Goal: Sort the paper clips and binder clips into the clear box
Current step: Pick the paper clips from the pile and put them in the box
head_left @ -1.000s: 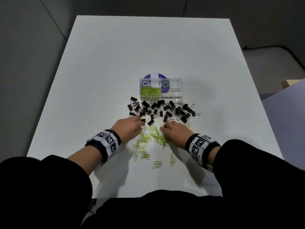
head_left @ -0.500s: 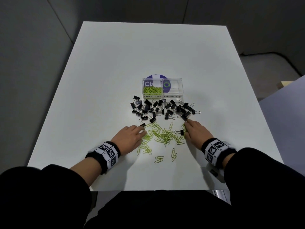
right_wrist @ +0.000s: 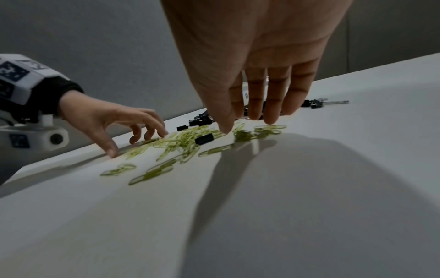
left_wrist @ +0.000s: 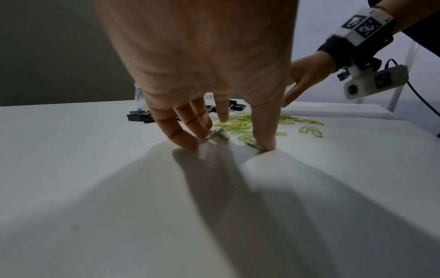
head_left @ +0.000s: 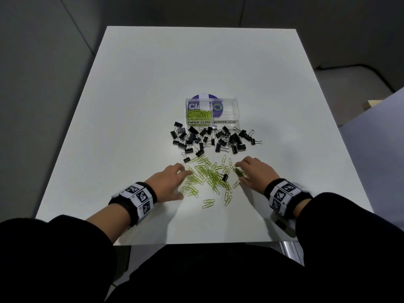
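Note:
A clear box (head_left: 212,111) with two labelled compartments stands mid-table; its left one holds green paper clips, its right one looks bare. Several black binder clips (head_left: 209,139) lie scattered just in front of it. Nearer me spreads a patch of green paper clips (head_left: 209,176) (right_wrist: 181,143), with one stray binder clip (head_left: 225,177) (right_wrist: 204,139) among them. My left hand (head_left: 170,181) (left_wrist: 214,129) rests spread at the patch's left edge, fingertips on the table. My right hand (head_left: 251,171) (right_wrist: 250,116) hovers open over the patch's right edge, holding nothing.
The white table (head_left: 196,62) stretches far behind the box, its near edge close to my body. A purple round sticker (head_left: 204,97) shows behind the box. A pale surface (head_left: 376,132) sits off the table's right side.
Both hands have drawn apart from the middle of the green clips to its two sides. The right hand went out to the right and then came back a little toward the patch.

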Motion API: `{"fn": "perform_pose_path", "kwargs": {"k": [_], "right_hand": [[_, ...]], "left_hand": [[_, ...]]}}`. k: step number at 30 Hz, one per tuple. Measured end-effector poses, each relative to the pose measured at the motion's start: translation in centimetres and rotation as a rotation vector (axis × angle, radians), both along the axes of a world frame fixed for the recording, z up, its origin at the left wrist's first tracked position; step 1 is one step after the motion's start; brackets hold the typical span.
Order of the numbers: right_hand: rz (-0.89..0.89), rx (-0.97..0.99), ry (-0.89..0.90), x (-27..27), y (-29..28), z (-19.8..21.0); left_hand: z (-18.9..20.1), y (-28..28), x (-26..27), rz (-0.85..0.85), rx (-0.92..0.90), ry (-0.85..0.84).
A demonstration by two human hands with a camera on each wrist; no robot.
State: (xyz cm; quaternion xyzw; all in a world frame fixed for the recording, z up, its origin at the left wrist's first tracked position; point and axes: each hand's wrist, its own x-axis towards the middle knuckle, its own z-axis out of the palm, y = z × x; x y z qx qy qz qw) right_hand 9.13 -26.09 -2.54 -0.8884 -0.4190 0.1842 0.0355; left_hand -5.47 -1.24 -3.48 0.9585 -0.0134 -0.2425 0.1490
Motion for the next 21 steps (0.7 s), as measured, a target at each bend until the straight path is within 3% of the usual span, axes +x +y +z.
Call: {"fn": "perform_pose_path", "kwargs": {"k": [6, 10, 14, 17, 21], "right_hand": [[0.053, -0.059, 0.008, -1.3, 2.6, -0.1], [0.083, -0.135, 0.016, -1.4, 4.2, 0.0], [0.094, -0.098, 0.001, -0.6, 4.2, 0.4], [0.064, -0.050, -0.014, 1.2, 3.9, 1.3], [0.003, -0.050, 0.045, 3.9, 4.1, 2.2]], "left_hand": [[-0.3, -1.7, 1.0, 0.184, -0.183, 0.007], [-0.2, -3.2, 2.8, 0.164, -0.251, 0.005], [0.4, -3.1, 3.9, 0.116, -0.121, -0.131], [0.5, -2.1, 4.6, 0.193, -0.017, -0.230], [0.3, -0.4, 5.5, 0.236, 0.064, -0.185]]}}
